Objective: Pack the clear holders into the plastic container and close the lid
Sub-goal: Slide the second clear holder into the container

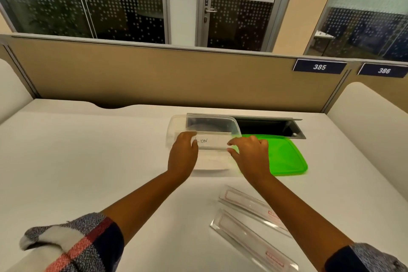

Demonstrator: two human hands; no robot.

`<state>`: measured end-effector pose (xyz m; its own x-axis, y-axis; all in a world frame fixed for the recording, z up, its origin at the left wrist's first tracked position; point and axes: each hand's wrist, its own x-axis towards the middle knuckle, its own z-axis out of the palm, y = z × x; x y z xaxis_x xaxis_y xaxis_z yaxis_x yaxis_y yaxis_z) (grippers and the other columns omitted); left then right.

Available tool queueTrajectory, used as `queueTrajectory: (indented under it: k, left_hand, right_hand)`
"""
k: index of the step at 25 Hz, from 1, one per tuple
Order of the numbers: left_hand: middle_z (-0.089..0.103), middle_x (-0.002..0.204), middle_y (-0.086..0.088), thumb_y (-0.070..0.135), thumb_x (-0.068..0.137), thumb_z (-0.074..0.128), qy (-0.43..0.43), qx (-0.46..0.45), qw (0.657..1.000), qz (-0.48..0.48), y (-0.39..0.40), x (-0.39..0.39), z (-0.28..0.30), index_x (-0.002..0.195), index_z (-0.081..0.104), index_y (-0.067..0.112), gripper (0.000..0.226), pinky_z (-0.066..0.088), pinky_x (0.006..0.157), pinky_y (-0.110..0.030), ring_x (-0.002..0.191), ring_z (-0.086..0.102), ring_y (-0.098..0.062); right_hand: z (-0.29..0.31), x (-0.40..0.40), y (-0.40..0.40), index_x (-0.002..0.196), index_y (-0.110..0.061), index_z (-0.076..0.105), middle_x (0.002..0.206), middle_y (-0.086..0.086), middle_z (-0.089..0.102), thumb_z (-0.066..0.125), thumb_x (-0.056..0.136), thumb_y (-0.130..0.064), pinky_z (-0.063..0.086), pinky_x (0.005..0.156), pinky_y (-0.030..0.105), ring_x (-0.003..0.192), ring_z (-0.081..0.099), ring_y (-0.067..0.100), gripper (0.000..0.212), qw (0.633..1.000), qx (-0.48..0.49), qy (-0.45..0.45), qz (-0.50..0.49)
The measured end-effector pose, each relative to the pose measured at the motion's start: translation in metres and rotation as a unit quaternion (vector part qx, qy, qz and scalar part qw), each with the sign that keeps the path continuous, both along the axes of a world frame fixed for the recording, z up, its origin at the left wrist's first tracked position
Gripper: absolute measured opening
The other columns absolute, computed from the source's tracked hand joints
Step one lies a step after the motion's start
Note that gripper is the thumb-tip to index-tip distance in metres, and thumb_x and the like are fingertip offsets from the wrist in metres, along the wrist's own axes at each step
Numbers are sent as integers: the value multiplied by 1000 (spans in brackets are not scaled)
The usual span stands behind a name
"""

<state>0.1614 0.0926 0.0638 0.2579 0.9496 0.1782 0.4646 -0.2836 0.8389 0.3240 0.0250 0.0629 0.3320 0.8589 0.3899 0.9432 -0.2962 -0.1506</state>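
A clear plastic container (176,123) stands open at the middle of the white desk. Over it I hold a clear holder (213,142) with a handwritten paper label, my left hand (183,155) gripping its left end and my right hand (250,154) pinching its right end. The holder sits level across the container's mouth. The green lid (287,157) lies flat on the desk just right of the container. Two more clear holders lie near me: one holder (247,204) with red outline print, and a second holder (249,240) closer to the desk's front.
An open cable tray (271,127) is recessed in the desk behind the container and lid. A tan partition (176,77) with number plates 385 and 386 closes the desk's far side. White side panels flank the desk left and right.
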Motion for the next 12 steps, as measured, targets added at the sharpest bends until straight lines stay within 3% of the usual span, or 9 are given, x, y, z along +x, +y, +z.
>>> queueTrajectory:
  k: [2, 6, 9, 12]
  left_hand:
    - [60, 126, -10, 14, 93, 48, -5, -6, 1000, -29, -27, -9, -8, 118, 58, 10, 27, 45, 99, -32, 115, 56, -24]
    - [70, 109, -10, 13, 91, 49, 52, -64, 991, -103, -62, -20, -30, 105, 66, 11, 22, 54, 75, -34, 89, 64, -19]
    - [61, 123, -8, 15, 89, 54, 124, -132, 973, -140, -79, -26, -49, 117, 59, 11, 29, 55, 65, -32, 97, 64, -27]
    - [49, 135, -9, 15, 88, 57, 135, -215, 953, -167, -95, -34, -67, 127, 50, 11, 40, 48, 54, -20, 101, 61, -32]
  right_hand:
    - [-5, -8, -32, 103, -31, 68, 107, -9, 72, 56, 88, -41, 26, 81, 33, 103, 58, 19, 21, 1000, -9, 27, 6]
    - [-19, -8, -85, 97, -31, 69, 104, -12, 72, 58, 87, -39, 33, 82, 34, 100, 59, 17, 17, 997, -41, 59, -1]
    - [-32, -4, -116, 94, -30, 69, 103, -10, 72, 58, 87, -41, 36, 81, 32, 98, 59, 14, 18, 987, -118, 112, 10]
    - [-41, 0, -147, 94, -25, 71, 100, -7, 72, 57, 86, -46, 44, 83, 32, 89, 62, 11, 26, 966, -168, 196, -2]
